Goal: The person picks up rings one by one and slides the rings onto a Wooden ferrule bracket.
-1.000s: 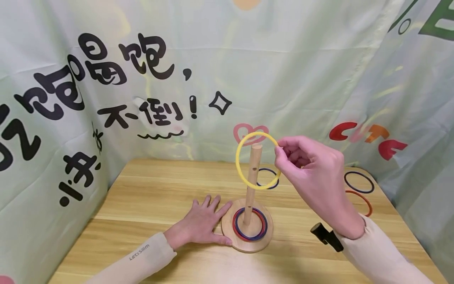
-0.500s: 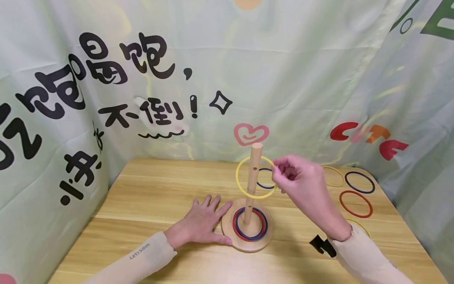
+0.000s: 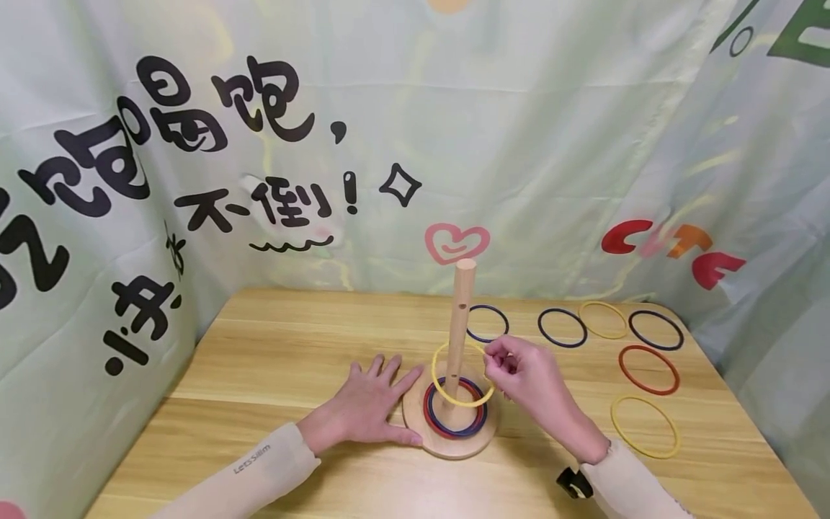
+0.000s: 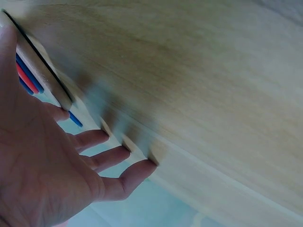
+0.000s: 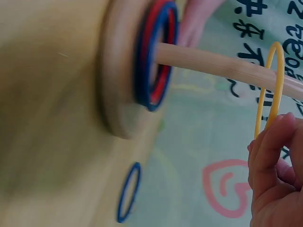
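Yellow ring is now riding lower around the round wooden peg in my head view, right hand pinching it; threading seems done. Left wrist: left hand is lying spread. Right wrist: stacked blue-and-red rings are resting below.

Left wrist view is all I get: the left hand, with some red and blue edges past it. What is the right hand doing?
Observer: The right hand pinches a thin, round yellow ring.
Operator: Where is that ring?
Observer: Around the upright, round wooden post.
Operator: Is it all the way down?
Observer: No, the right wrist view shows a gap between it and the red and blue rings round the post's foot.
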Demonstrator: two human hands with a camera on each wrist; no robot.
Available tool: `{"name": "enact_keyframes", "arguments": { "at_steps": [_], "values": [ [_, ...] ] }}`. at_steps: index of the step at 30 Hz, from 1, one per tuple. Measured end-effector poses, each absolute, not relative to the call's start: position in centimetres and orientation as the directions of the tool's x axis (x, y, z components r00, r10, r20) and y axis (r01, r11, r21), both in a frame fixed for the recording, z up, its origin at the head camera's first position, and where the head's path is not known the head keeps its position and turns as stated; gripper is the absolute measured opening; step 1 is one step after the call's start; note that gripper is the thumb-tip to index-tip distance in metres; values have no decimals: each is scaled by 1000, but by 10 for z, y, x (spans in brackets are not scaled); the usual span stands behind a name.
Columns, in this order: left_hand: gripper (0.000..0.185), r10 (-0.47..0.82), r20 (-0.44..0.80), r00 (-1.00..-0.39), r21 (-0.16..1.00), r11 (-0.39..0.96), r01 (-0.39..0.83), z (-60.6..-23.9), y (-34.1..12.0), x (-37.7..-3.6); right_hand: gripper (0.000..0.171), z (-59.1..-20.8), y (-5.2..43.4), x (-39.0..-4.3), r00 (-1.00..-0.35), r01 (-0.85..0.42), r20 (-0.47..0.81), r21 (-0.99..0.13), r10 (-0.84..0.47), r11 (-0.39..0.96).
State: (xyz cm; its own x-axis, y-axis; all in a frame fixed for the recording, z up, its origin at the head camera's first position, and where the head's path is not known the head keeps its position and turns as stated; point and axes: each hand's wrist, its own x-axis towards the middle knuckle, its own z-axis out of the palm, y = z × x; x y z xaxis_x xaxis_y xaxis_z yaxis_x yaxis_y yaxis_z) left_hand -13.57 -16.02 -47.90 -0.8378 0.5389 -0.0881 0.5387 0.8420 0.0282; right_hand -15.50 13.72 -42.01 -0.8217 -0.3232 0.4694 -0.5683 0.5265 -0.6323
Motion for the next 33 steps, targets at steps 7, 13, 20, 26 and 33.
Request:
{"name": "enact_keyframes", "arguments": {
  "at_steps": [7, 13, 20, 26, 33],
  "values": [
    [117, 546, -79, -834, 21, 837, 546, -478, -160, -135, 13, -446, 134, -152, -838, -545, 427, -625, -339, 560],
    [117, 545, -80, -834, 17, 838, 546, -477, -160, -135, 15, -457, 131, -149, -889, -458, 320, -652, -328, 604],
    [117, 550, -64, -832, 15, 835, 551, -478, -161, -134, 15, -463, 130, -149, -905, -418, 238, -649, -353, 635],
    [117, 552, -52, -832, 16, 834, 552, -478, -163, -134, 13, -463, 128, -150, -913, -397, 198, -635, -357, 663],
    [116, 555, -57, -830, 18, 832, 554, -476, -162, -134, 11, -465, 132, -151, -912, -398, 190, -628, -364, 669]
  ]
}}
